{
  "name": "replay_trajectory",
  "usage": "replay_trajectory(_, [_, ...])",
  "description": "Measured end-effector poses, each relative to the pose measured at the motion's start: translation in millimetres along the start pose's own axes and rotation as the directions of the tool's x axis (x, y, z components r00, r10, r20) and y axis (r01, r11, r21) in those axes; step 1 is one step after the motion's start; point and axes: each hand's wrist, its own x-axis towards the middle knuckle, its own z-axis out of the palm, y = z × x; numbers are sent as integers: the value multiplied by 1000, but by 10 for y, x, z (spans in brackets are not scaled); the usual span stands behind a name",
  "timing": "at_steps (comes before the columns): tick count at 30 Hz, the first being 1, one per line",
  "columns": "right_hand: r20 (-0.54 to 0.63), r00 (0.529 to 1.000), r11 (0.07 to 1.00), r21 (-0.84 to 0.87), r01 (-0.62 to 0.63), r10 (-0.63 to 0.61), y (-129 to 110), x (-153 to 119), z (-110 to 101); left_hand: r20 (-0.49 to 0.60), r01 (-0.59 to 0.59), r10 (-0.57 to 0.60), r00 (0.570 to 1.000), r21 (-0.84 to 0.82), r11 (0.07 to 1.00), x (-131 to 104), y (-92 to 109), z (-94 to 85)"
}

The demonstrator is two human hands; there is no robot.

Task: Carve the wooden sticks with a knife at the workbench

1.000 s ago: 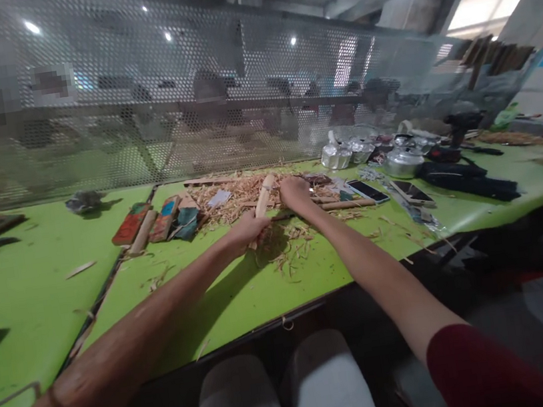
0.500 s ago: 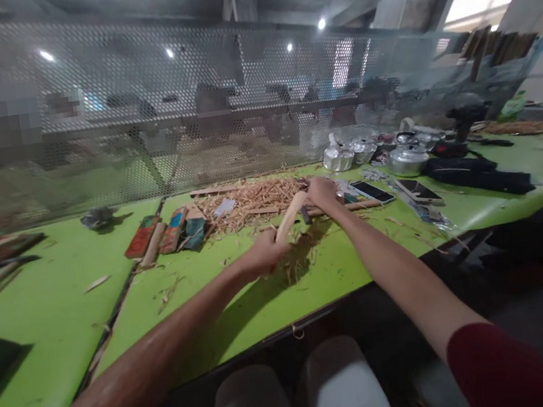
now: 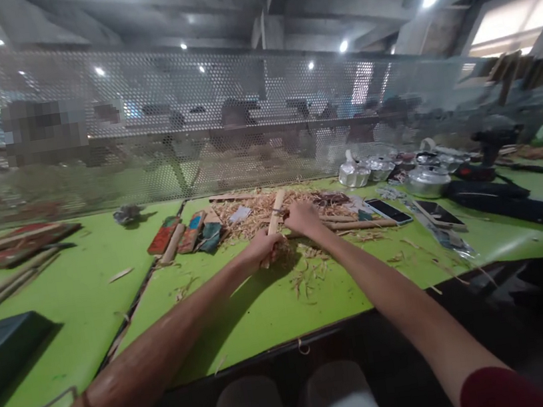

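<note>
My left hand is closed round the lower end of a pale wooden piece, which tilts up and away over the green table. Just to the right, my right hand is closed, with a small dark tool at its fingertips, against the wood. Most of that tool is hidden by the fingers. Behind both hands spreads a heap of curled wood shavings. A wooden stick lies on the table to the right of my right hand.
Red sanding blocks lie left of the shavings. Phones, metal kettles and a black bag are at the right. A dark green box stands at the left. A perforated screen runs behind the table.
The view has shifted, so the table things appear further right and lower. My right hand has come closer to my left, and the dark tool is now against the wooden piece.
</note>
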Motion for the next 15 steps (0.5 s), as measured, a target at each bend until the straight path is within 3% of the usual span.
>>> replay_trajectory(9, [28,993,989,-90,116,-114,-166,-1,246,-108,-9,15,994,53,999,-16,-25,28])
replay_trajectory(12, [46,995,994,-58,91,-89,-181,50,249,-151,9,-1,989,53,999,-52,0,50])
replay_trajectory(15, [46,999,999,-33,-3,4,-3,115,185,-96,20,-14,995,60,998,-140,-19,98])
